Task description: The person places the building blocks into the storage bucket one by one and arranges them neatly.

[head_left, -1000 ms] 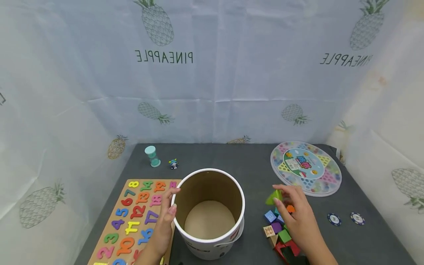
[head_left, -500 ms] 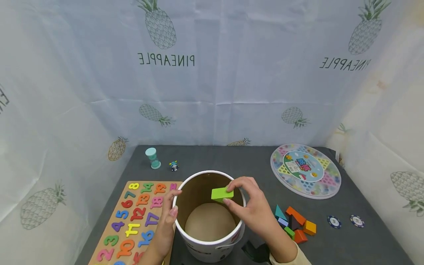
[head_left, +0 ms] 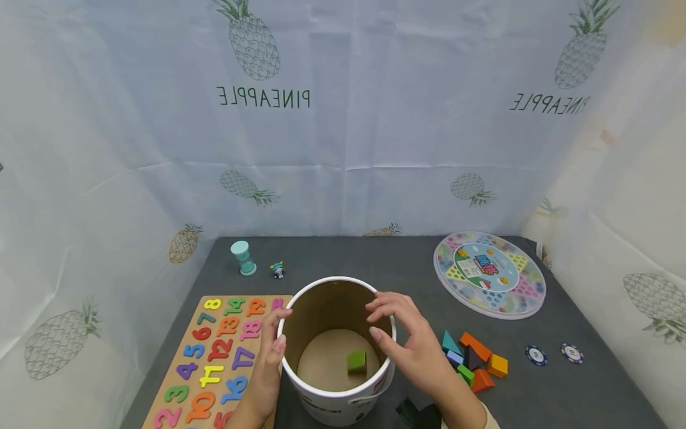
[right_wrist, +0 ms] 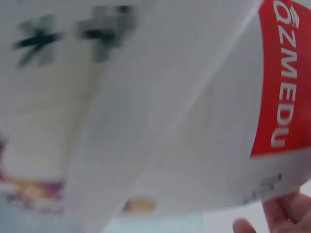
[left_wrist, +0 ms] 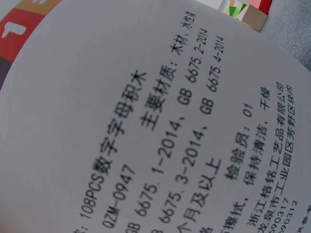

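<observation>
- Inside the white bucket (head_left: 328,410), over the right-hand part of its floor: a single green block (head_left: 356,361), apart from both hands. Cannot tell whether fully resting on the floor.
- Grip of the right hand (head_left: 409,345): holding nothing, fingers loosely bent at the right rim, thumb standing away from them. Cannot tell whether touching the rim.
- Grip of the left hand (head_left: 268,360): grasping the left rim, index fingertip over the edge, thumb beside it.
- Of the block: probably painted wood, so light, stiff and hard to damage, perhaps slightly slick on smooth faces. Best pinched across two opposite sides, reaching down through the mouth.
- Of the bucket: probably light for its bulk and fairly stiff, likely to slide or tip if knocked. Best steadied by the rim, or lifted by the white handle (head_left: 371,395) hanging at the near right.
- Bucket upright on the worktop (head_left: 348,256), mouth up, axis vertical.
- Block with a nearly square bright face in view and a darker side below. Too foreshortened to tell the long axis, or whether standing or lying.
- Right of the bucket: loose blocks (head_left: 474,359) in a cluster.
</observation>
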The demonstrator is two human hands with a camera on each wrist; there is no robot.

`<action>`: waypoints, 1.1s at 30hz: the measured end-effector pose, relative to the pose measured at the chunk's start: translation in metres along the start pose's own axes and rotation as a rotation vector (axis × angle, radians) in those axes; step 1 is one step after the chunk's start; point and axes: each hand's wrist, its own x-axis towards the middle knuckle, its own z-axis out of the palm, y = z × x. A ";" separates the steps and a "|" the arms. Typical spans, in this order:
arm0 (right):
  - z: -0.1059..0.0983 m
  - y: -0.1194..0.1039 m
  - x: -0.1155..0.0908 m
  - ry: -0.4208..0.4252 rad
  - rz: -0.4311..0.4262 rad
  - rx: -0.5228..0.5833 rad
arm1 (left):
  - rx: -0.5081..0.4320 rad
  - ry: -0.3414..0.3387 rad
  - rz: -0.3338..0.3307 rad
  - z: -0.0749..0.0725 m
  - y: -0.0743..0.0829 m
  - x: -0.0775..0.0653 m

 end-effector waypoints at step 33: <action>-0.074 0.110 -0.113 -0.152 0.830 -0.651 | -0.013 -0.015 0.019 0.000 -0.001 0.001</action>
